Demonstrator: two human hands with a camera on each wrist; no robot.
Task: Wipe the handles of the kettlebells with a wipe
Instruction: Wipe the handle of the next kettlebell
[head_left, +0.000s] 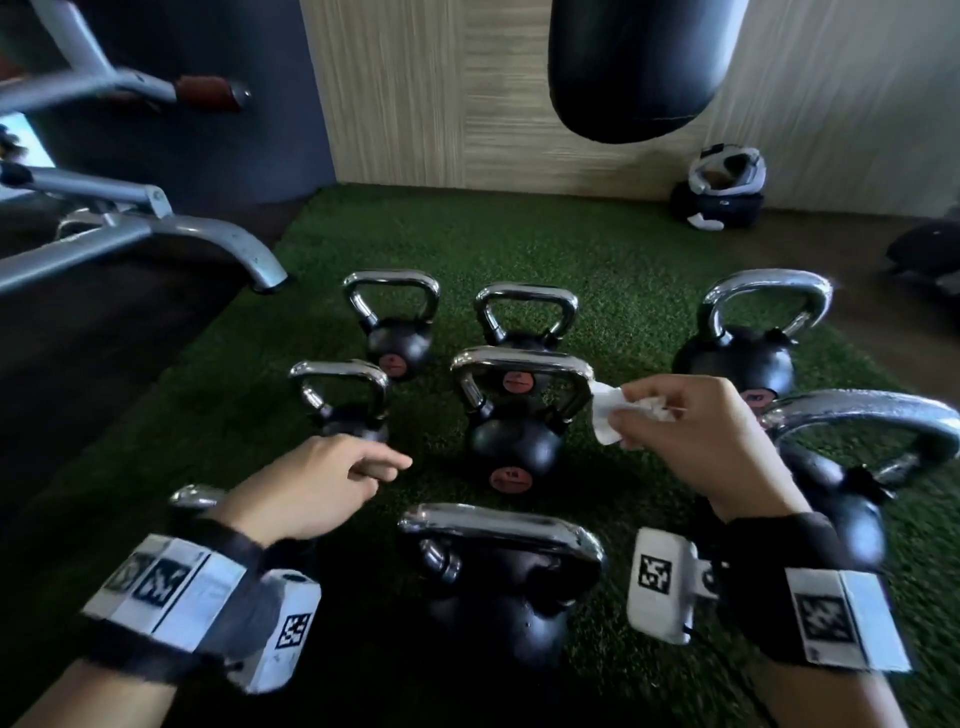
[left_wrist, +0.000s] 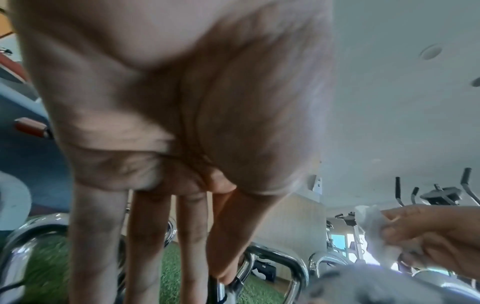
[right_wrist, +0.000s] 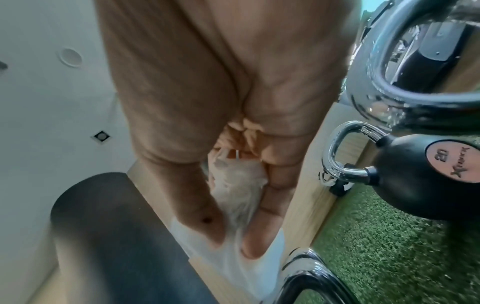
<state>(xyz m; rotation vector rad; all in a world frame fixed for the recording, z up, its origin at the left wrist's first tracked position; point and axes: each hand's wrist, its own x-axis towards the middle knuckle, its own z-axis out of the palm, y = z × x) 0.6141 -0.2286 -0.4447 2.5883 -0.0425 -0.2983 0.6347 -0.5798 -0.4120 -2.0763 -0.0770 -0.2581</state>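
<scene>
Several black kettlebells with chrome handles stand on green turf. My right hand pinches a crumpled white wipe between thumb and fingers. It holds the wipe against the right corner of the middle kettlebell's handle. The right wrist view shows the wipe bunched in the fingers, with that handle just below. My left hand hovers left of the middle kettlebell, fingers relaxed and holding nothing. In the left wrist view its fingers point down, and the wipe shows at the right.
A black punching bag hangs at the back above the turf. A grey gym machine frame stands to the left. Boxing headgear lies by the wooden wall. A large kettlebell stands just below my hands, another at the right.
</scene>
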